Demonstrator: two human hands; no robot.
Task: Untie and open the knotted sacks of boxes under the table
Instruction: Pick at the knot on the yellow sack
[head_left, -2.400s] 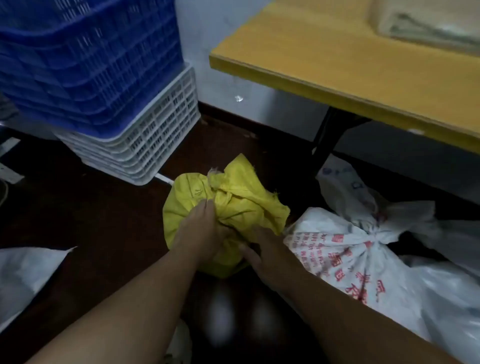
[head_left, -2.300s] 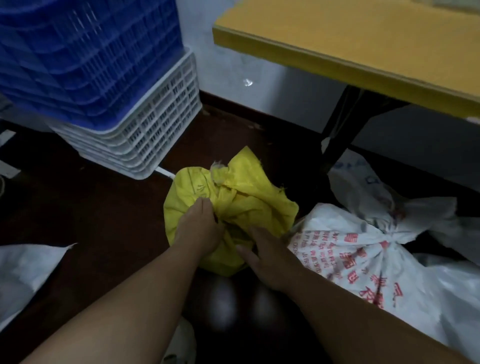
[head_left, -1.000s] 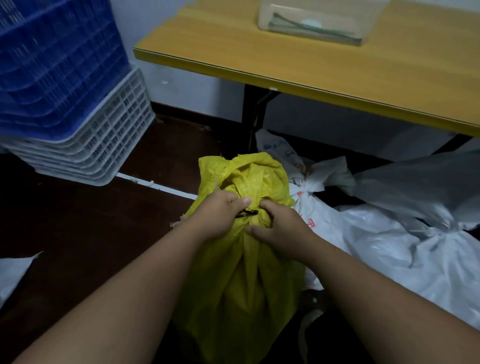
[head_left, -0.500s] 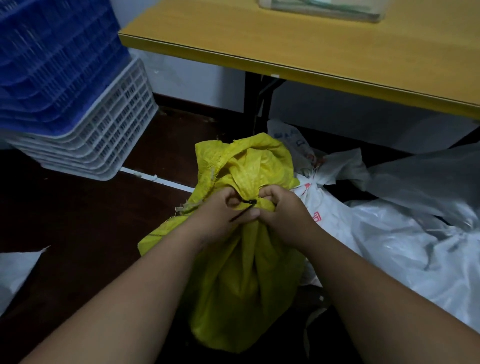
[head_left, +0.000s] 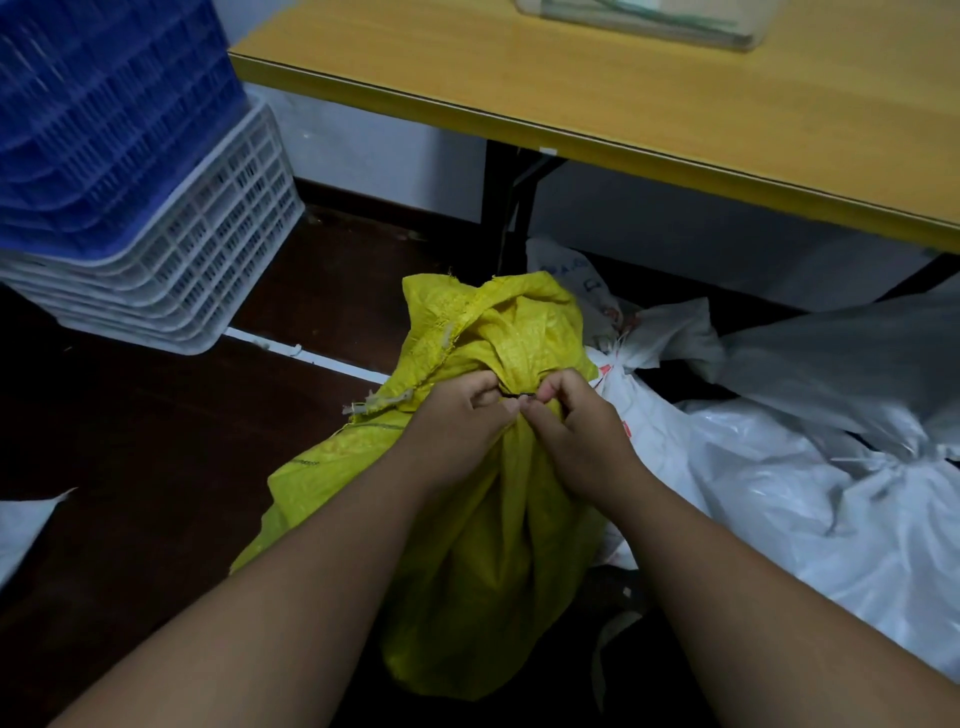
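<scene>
sack w/ tie (head_left: 483, 467): centre of view, upright on floor (head_left: 156, 467), just in front of table edge.
tie (head_left: 522, 396): round sack neck, upper part of sack.
left hand (head_left: 457, 426): at neck, 9 o'clock of tie, touching it.
right hand (head_left: 576, 431): at neck, 3 o'clock of tie, touching it.
table (head_left: 675, 104): 12–1 o'clock, behind sack.
table leg (head_left: 506, 208): 12 o'clock, behind sack.
container (head_left: 644, 18): on table, far side.
other sacks (head_left: 805, 493): 3 o'clock, touching first sack, partly under table.
crate stack (head_left: 135, 171): 10 o'clock, on floor, well apart from sack.
loose sheet (head_left: 21, 525): 8 o'clock, at view's edge.
</scene>
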